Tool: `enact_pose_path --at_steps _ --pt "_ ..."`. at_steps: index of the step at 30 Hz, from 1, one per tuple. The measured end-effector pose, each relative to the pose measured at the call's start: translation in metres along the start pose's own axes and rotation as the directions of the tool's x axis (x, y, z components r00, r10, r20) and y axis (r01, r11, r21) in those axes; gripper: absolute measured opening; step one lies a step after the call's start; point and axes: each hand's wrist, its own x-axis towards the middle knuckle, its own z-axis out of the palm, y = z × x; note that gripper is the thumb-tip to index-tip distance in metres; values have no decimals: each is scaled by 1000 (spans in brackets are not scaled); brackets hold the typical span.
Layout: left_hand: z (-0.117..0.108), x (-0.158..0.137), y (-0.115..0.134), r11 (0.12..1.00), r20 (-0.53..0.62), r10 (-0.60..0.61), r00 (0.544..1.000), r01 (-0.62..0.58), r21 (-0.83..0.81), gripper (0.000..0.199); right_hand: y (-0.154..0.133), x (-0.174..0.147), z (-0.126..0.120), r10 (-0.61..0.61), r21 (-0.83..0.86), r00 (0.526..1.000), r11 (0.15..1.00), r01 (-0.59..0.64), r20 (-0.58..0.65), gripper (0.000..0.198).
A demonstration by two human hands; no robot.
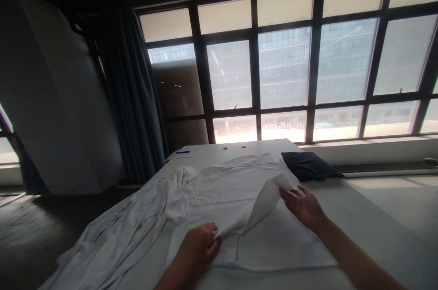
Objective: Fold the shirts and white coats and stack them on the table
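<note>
A white garment (270, 240), perhaps a coat or shirt, lies spread on the white table in front of me. My left hand (200, 242) is closed on an edge of its cloth near the front, fingers curled and pressed together. From there a folded-up flap (265, 203) slants up to the right. Beside the flap's raised end is my right hand (303, 205), palm turned inward and fingers stretched out, its fingertips at the cloth. A short dark slit or line shows in the lower part of the garment. Whether the right fingertips press the cloth cannot be made out.
Bunched white cloth (137, 217) covers the table's left side and hangs over its edge. A folded dark cloth (310, 165) lies at the right. Paper with a blue pen (183, 152) is at the far left corner. Windows and a blue curtain (132, 94) stand behind.
</note>
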Motion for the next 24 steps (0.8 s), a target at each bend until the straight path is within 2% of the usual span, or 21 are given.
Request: enact_pose_path --at_steps 2,4,5,7,9,11,13,14,15,17,19,24 --pt "-2 -1 -13 996 22 -81 996 80 40 22 9 6 -2 -26 -15 999 1000 26 -29 42" --pt "-5 -3 -28 988 34 -147 988 145 55 31 21 11 -4 -63 -124 996 991 55 -68 53" --pt "-6 -4 -35 985 36 -165 986 163 47 33 28 13 -4 -101 -238 992 968 80 -78 60" --pt "-9 -6 -46 983 28 -183 983 182 15 35 42 16 -5 -198 -493 979 857 149 -50 66" --pt "-9 -7 -50 979 25 -206 978 206 7 38 54 15 -5 -306 -705 951 667 241 36 63" --pt "-7 -7 -48 978 27 -205 978 205 26 42 64 11 -4 -363 -869 919 395 299 152 58" --pt "-2 -7 -41 982 31 -182 983 180 56 45 72 5 -3 -333 -952 910 87 292 249 55" --pt "1 -7 -37 984 31 -166 986 163 71 46 74 3 -2 -299 -960 913 -37 278 276 54" --pt "4 -7 -34 985 29 -155 988 152 85 48 76 0 -2 -266 -958 921 -106 266 285 55" --pt "9 -9 -30 985 32 -146 989 142 99 52 77 -4 0 -226 -952 930 -163 258 291 56" --pt "11 -13 -31 987 45 -137 990 132 96 58 76 -10 1 -213 -948 932 -185 258 295 56" --pt "12 -42 -48 991 102 -131 986 128 29 66 60 -44 5 -138 -917 922 -235 323 361 55"
